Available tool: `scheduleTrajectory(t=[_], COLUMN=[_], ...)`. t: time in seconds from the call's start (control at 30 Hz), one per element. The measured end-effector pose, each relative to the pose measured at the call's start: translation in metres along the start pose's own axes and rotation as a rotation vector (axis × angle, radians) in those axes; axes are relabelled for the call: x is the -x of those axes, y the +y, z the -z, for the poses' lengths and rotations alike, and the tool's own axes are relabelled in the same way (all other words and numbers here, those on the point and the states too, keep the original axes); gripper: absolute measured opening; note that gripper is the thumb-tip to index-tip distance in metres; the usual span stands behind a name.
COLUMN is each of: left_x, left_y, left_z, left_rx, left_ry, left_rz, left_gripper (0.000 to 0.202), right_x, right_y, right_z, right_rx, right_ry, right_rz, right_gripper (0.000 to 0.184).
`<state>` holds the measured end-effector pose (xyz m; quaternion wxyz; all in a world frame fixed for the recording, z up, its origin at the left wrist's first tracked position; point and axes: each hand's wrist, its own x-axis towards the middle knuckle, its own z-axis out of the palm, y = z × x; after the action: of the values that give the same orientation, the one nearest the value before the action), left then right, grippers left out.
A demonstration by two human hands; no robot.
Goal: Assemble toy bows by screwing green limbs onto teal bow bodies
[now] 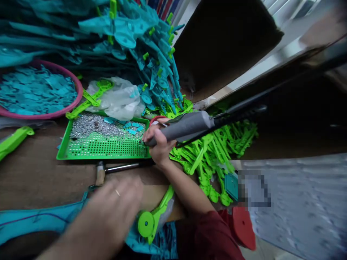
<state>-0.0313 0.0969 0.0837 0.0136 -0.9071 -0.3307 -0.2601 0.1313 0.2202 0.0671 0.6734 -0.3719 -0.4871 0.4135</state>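
My right hand is closed around a grey electric screwdriver, whose tip points down at the right edge of a green perforated tray. A heap of small silver screws fills the tray's far half. Low in the foreground, my left hand is smeared by motion, and I cannot make out its fingers. It hovers over a teal plastic part at the table's near edge. Just right of it lies a green plastic arm with a round disc.
A hammer lies in front of the tray. A pink-rimmed basin of teal pieces stands at far left. Teal parts are piled behind, beside a crumpled plastic bag. Green parts are heaped right. A dark cardboard box stands beyond.
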Motion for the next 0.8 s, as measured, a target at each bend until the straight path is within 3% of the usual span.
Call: scheduleTrajectory(t=[0.1, 0.17, 0.3, 0.43, 0.5, 0.6, 0.7, 0.8], left_x=[0.022, 0.029, 0.033, 0.039, 0.043, 0.049, 0.054, 0.055], left_y=[0.048, 0.063, 0.066, 0.068, 0.070, 0.070, 0.067, 0.066], left_z=[-0.031, -0.046, -0.055, -0.058, -0.061, -0.062, -0.060, -0.062], left_rx=[0.118, 0.120, 0.042, 0.040, 0.048, 0.045, 0.125, 0.253], left_ry=[-0.036, -0.064, -0.101, -0.107, -0.054, 0.006, 0.009, 0.050], left_rz=[-0.141, -0.186, -0.192, -0.176, -0.189, -0.202, -0.162, -0.146], left_gripper=[0.029, 0.027, 0.030, 0.035, 0.036, 0.041, 0.044, 0.043], right_x=[0.002, 0.002, 0.003, 0.002, 0.001, 0.004, 0.021, 0.049], right_y=[0.011, 0.013, 0.019, 0.021, 0.009, -0.031, -0.076, -0.097], right_z=[0.002, 0.003, 0.003, -0.005, -0.006, 0.007, 0.039, 0.075], right_rx=[-0.004, -0.010, -0.016, 0.032, 0.062, 0.087, 0.115, 0.163], right_ry=[-0.004, -0.029, -0.056, 0.001, 0.030, 0.089, 0.131, 0.164], right_rz=[-0.007, -0.003, -0.012, -0.055, -0.057, 0.015, 0.109, 0.177], right_gripper=[0.030, 0.030, 0.027, 0.034, 0.035, 0.027, 0.018, 0.019])
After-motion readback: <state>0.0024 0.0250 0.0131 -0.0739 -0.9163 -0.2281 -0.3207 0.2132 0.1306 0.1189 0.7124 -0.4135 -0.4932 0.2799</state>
